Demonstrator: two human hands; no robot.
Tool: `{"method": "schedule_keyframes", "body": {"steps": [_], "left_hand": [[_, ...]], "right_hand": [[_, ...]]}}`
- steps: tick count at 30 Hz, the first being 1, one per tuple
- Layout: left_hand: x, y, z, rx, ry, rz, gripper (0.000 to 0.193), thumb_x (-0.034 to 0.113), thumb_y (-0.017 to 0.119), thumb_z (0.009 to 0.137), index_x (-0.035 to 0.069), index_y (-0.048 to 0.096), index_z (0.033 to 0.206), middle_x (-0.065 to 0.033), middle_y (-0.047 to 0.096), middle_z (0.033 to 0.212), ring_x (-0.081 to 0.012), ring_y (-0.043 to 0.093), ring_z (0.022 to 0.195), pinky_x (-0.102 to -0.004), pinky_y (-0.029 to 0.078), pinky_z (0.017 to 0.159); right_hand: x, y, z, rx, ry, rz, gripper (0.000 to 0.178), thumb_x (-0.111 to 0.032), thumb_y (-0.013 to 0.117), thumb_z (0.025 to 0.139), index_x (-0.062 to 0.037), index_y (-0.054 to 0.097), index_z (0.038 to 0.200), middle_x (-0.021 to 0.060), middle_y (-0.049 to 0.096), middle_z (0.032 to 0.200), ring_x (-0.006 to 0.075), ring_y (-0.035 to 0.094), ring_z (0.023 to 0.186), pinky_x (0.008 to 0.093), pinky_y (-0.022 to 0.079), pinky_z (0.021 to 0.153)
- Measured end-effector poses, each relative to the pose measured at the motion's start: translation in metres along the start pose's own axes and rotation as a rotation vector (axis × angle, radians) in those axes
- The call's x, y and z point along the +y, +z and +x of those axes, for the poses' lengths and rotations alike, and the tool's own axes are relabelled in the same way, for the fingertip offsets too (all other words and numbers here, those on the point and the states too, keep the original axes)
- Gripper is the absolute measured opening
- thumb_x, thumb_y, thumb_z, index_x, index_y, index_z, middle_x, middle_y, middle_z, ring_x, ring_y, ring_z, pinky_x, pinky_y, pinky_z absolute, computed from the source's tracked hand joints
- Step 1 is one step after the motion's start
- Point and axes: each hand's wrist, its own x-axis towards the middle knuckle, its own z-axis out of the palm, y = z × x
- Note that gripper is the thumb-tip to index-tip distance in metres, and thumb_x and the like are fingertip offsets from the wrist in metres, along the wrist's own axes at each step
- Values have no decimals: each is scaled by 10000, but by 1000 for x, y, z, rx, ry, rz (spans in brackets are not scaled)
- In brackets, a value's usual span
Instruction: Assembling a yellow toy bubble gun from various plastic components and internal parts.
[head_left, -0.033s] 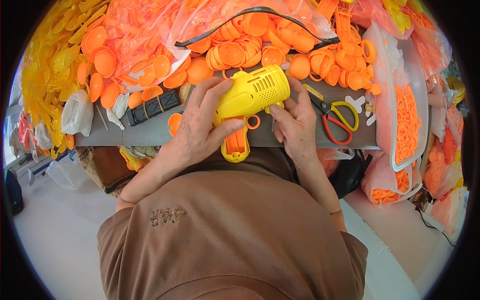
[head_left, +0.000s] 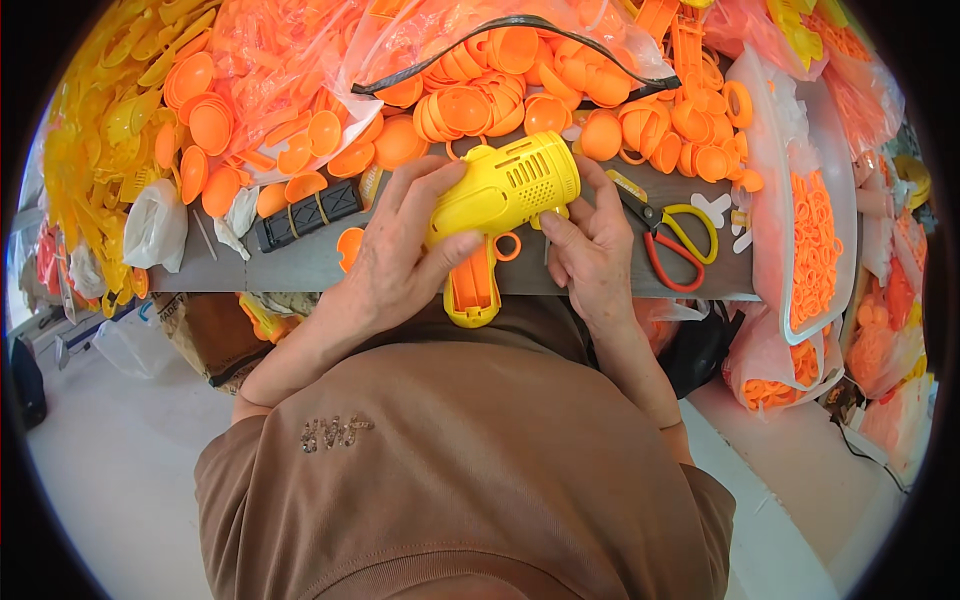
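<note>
Held between both hands above the table's front edge is a yellow plastic toy gun [head_left: 505, 185]. It has a thick, vented barrel that points to the right and a handle with an orange inner part, hanging down. My left hand [head_left: 390, 250] wraps the rear of the body, its thumb lying across the top of the handle. My right hand [head_left: 592, 235] closes round the front end, with its thumb near the underside of the barrel. An orange ring [head_left: 508, 246] shows just beside the handle. The palm sides of both hands are hidden.
Orange half-round cups [head_left: 465, 110] heap along the back, with yellow parts [head_left: 110, 130] at the left. Scissors [head_left: 673, 262] with red and yellow handles lie right of my hands. A black block [head_left: 310, 217] lies left. A clear tub [head_left: 765, 190] of orange rings stands at the right.
The toy gun has sunk very slightly, and its handle sits a touch lower. Both hands keep the same hold; the things around have not moved.
</note>
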Motion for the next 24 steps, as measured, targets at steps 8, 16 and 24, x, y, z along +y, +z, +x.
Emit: {"method": "schedule_keyframes", "body": {"steps": [8,16,24], "left_hand": [[-3,-24,30,-239,-440,-647,741,284,813,659,-28,441,1220,-110,600,1008,-174,580,926,-311,470,801],[8,-35,28,-548,-370,-659,755,183,835,558,-30,491,1195,-101,619,1051,-167,588,965,-311,466,841],[16,-47,17,-449,-329,-644,821,187,837,507,-19,481,1218,-87,585,1098,-170,566,999,-305,437,868]], "right_hand": [[-19,7,-20,-119,-165,-131,646,31,563,829,-12,196,1359,146,551,1035,118,586,725,198,467,564],[-28,5,-39,-270,-256,-205,780,96,584,792,-46,116,1400,154,529,1128,198,586,978,272,484,807],[-43,7,-40,-379,-242,-311,837,105,619,770,-76,106,1406,156,522,1145,222,583,1005,314,505,821]]}}
